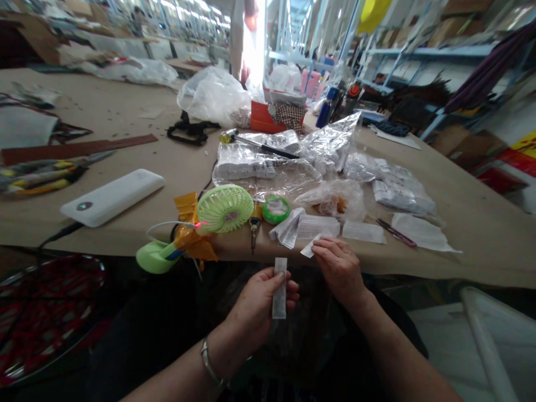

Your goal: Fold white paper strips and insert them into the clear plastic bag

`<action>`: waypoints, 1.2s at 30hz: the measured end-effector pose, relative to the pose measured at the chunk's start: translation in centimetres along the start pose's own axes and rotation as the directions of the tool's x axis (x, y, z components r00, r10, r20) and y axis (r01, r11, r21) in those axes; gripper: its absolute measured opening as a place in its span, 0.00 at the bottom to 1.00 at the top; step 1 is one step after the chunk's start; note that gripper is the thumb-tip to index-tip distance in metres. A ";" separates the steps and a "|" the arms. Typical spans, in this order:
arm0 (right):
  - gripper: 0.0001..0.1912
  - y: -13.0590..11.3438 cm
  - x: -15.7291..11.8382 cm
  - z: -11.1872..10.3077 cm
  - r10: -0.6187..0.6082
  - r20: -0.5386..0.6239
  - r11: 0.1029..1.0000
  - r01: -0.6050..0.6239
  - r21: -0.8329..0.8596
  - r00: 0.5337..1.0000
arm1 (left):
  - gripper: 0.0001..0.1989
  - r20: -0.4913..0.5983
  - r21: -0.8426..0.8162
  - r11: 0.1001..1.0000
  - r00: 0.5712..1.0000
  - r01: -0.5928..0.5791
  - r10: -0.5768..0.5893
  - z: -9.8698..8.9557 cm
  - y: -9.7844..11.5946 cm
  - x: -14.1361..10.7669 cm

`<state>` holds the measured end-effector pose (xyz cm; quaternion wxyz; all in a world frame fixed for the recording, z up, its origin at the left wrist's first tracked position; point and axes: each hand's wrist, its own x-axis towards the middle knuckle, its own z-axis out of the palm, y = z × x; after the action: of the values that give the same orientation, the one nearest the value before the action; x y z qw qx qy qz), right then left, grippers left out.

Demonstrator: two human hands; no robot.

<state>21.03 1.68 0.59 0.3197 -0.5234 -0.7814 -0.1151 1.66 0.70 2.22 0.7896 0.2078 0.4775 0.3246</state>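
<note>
In my left hand a narrow white label strip is pinched upright between thumb and fingers, just off the table's front edge. My right hand rests at that edge, its fingertips closed on a white printed label. Right behind it lie a flat stack of printed labels and a fanned bundle of labels. Another label sheet is to the right of these. A small green round tin stands behind the fanned bundle.
A green fan is taped at the front edge, beside a pointed tool. Left of it is a white power bank with a cable. A box cutter lies on the right. Plastic-wrapped label packs and a hammer lie behind.
</note>
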 end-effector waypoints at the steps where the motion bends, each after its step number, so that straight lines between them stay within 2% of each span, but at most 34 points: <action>1: 0.08 0.0 -0.1 -0.2 0.011 -0.035 0.998 -0.009 0.059 0.999 | 0.03 0.002 0.000 1.000 1.000 0.013 -0.013 0.0 0.1 0.0; 3: 0.08 -0.6 -0.3 -0.6 0.023 -0.094 0.981 -0.005 0.192 0.995 | 0.04 0.021 -0.019 0.999 0.999 0.039 -0.039 0.0 0.3 -0.2; 5: 0.08 -1.8 -0.7 -0.9 0.002 -0.106 0.945 0.033 0.325 0.994 | 0.05 0.074 -0.055 0.996 0.995 0.066 -0.061 0.1 0.4 -0.3; 8: 0.08 -4.0 -1.4 -1.1 -0.130 -0.055 0.886 0.141 0.441 0.990 | 0.06 0.171 -0.111 0.990 0.983 0.090 -0.070 0.2 0.4 -0.6; 11: 0.07 -5.2 -1.9 -0.8 -0.240 0.017 0.865 0.206 0.457 0.971 | 0.04 0.183 -0.184 0.979 0.981 0.090 -0.055 0.3 0.2 -0.8; 14: 0.07 -5.4 -2.4 -0.3 -0.279 0.070 0.858 0.216 0.466 0.958 | 0.05 0.167 -0.251 0.961 0.983 0.113 -0.072 0.2 0.0 -1.1; 20: 0.08 -5.6 -2.8 -0.5 -0.299 0.084 0.856 0.228 0.464 0.950 | 0.04 0.191 -0.191 0.976 0.979 0.107 -0.069 -0.1 -0.7 -0.9; 23: 0.11 -4.4 -2.5 -1.5 -0.255 0.072 0.890 0.205 0.407 0.964 | 0.05 0.112 -0.151 0.984 0.991 0.094 -0.077 -0.3 -0.9 -0.5; 24: 0.14 -3.5 -2.4 -1.9 -0.188 0.065 0.926 0.155 0.344 0.980 | 0.05 0.099 -0.116 0.986 0.989 0.121 -0.110 -0.4 -1.0 -0.4; 26: 0.19 -1.2 -2.3 -2.5 0.016 0.031 0.991 -0.020 0.134 0.999 | 0.06 0.042 -0.063 0.988 0.989 0.141 -0.139 -0.5 -1.1 -0.1; 28: 0.25 1.3 -2.4 -3.0 0.195 -0.003 0.973 -0.194 -0.122 0.981 | 0.06 0.020 -0.031 0.987 0.987 0.160 -0.159 -0.6 -1.3 0.1; 29: 0.28 2.4 -2.6 -3.1 0.236 0.002 0.948 -0.230 -0.219 0.972 | 0.06 0.017 -0.023 0.986 0.986 0.165 -0.165 -0.6 -1.4 0.2; 32: 0.27 4.4 -3.2 -3.1 0.248 0.064 0.908 -0.209 -0.363 0.967 | 0.05 0.011 -0.009 0.985 0.985 0.172 -0.172 -0.6 -1.8 0.2; 36: 0.16 5.4 -3.9 -3.3 0.158 0.058 0.955 -0.138 -0.263 0.986 | 0.06 0.004 -0.001 0.985 0.985 0.170 -0.170 -0.7 -1.9 0.3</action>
<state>28.07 -0.66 -0.10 0.2258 -0.6218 -0.7302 -0.1710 1.75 -0.39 0.54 0.8154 0.1665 0.4918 0.2559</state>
